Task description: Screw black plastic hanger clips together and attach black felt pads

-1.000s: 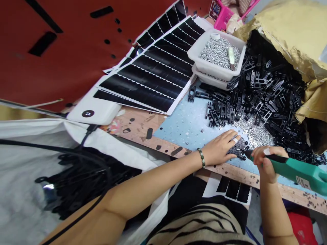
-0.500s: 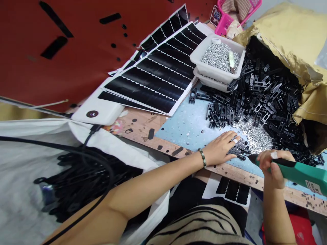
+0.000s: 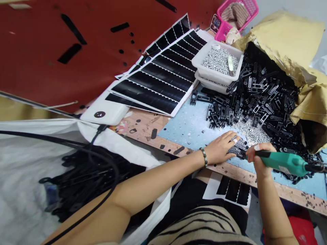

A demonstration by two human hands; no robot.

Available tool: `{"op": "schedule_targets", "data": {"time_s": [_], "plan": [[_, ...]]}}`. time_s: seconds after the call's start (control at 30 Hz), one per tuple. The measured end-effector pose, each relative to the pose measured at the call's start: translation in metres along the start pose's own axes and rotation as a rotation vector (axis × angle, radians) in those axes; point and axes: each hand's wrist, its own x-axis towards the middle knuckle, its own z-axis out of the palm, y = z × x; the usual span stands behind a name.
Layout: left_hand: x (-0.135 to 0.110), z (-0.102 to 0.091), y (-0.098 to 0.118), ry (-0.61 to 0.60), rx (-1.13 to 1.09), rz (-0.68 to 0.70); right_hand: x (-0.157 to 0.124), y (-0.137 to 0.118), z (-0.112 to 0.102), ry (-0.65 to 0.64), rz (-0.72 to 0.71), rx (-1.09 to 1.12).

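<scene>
My right hand is wrapped round a green and black electric screwdriver. The tool lies nearly level, its tip pointing left at a small row of black plastic parts. My left hand lies on the left end of that row, fingers stretched out and thumb apart, touching the parts. Its fingertips hide some of them. Just beyond the row is a heap of small silver screws. Where the screwdriver's tip meets the parts is too small to make out.
A large pile of black plastic parts spills from a yellow sack. Stacked white tubs hold screws. Black sticker sheets lean at the back, near a white device. A white bag of black parts stands left, crossed by a cable.
My right hand and the screwdriver have moved left and slightly up, and the tool's back end has swung up. My left hand stays on the parts. The view has shifted slightly.
</scene>
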Motion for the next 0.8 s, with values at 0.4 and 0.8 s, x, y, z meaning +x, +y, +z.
{"op": "schedule_targets", "data": {"time_s": [0.4,0.8], "plan": [[0.005,-0.004,0.005,-0.151,0.175,-0.079,-0.091,-0.045,-0.079,0.934,-0.183,-0.216],[-0.039,-0.026,0.083,-0.582,-0.275,0.027,-0.233,-0.029,-0.097,0.981,0.085,-1.237]]}}
